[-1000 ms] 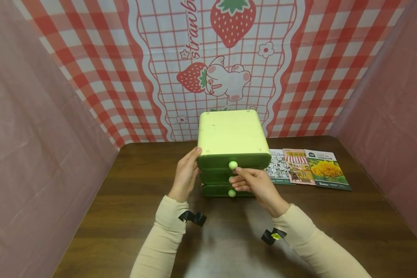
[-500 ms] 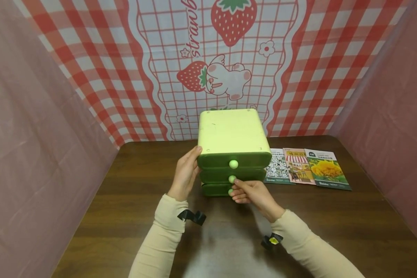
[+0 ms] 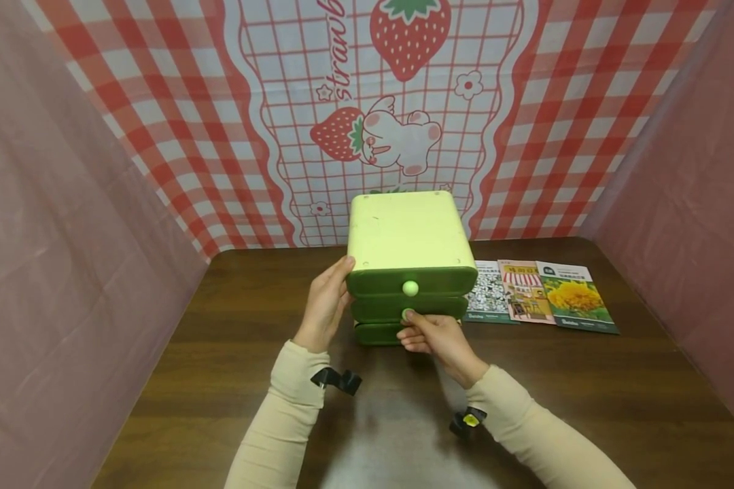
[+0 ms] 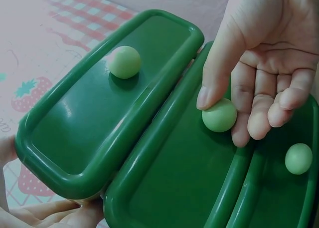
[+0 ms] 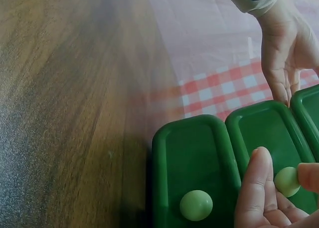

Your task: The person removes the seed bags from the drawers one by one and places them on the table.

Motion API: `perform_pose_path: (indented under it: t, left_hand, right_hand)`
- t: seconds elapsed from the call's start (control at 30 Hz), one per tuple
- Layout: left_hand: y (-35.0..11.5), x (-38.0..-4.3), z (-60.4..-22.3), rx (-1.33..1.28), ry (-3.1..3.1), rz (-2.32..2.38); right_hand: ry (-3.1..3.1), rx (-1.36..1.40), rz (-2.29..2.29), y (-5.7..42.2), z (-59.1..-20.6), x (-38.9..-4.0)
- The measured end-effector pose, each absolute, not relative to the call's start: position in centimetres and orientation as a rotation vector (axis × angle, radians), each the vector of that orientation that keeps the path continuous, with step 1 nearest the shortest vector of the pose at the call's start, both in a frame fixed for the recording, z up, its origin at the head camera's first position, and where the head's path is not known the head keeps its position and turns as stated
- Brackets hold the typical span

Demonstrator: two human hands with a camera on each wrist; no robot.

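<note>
A small cabinet with a pale yellow-green top [image 3: 410, 231] stands on the table, with three dark green drawers stacked in it. Each drawer front carries a round light green knob, such as the top knob [image 3: 410, 288] and the bottom knob [image 5: 196, 205]. At the middle drawer [image 4: 169, 163], my right hand [image 3: 437, 339] pinches the middle knob [image 4: 219, 115] between thumb and forefinger; its other fingers hang below. My left hand [image 3: 325, 305] rests against the cabinet's left side, thumb near the upper front corner, fingers lying along the side and partly hidden.
To the right of the cabinet, several printed packets overlap: one with white flowers [image 3: 489, 292], one with a striped shop awning [image 3: 529, 292], and one with a yellow flower [image 3: 578, 299]. A checkered strawberry cloth [image 3: 281, 136] hangs behind the wooden table [image 3: 220, 380].
My right hand has moved down from beside the top knob to the middle knob and now pinches it. My left hand has stayed at the cabinet's left side.
</note>
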State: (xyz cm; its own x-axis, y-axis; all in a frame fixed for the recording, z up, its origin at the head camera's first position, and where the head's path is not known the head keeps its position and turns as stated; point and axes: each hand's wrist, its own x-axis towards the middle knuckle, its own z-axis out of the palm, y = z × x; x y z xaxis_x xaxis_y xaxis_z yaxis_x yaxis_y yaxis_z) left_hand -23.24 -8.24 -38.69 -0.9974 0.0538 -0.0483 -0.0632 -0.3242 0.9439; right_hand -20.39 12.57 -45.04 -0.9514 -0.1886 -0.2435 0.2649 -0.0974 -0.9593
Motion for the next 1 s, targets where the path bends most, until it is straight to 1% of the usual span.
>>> perform_pose_path:
  t: [1.0]
  left_hand:
    - [-7.8, -23.3, -39.2, 0.001, 1.794, 2.563]
  right_hand:
    - [1.970, 0.089, -2.110, 12.5, -44.7, -18.2]
